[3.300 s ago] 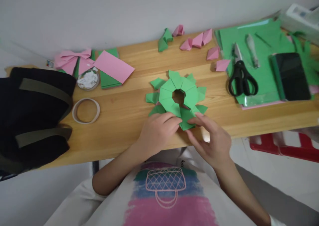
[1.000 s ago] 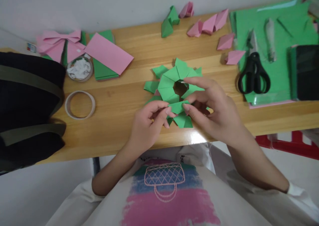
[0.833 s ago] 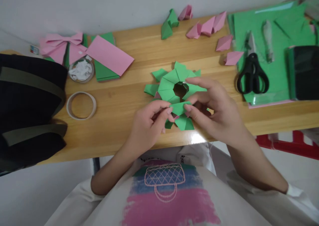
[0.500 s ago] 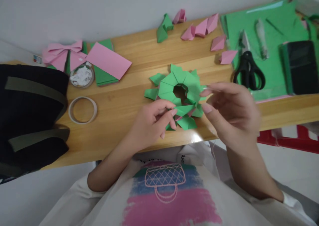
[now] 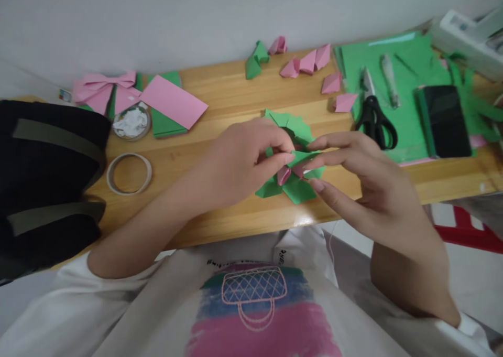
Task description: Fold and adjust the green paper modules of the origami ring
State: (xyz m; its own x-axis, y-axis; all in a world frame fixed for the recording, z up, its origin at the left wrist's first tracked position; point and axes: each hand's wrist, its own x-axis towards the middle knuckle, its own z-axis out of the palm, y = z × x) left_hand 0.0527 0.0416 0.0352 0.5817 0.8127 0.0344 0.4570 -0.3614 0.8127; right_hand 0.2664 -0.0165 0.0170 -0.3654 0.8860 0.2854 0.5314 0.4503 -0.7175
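The left hand (image 5: 243, 163) has moved in over the left side of a green paper ring (image 5: 301, 129), pinching its raised flap (image 5: 304, 158). The right hand (image 5: 389, 199) has closed in from the right, fingers parted; whether they touch the flap, I cannot tell. Both hands now seem to work one spot. The ring lies mid-table (image 5: 176, 155), its hole facing up; being round, it shows no long axis. The flap's long edge runs left to right.
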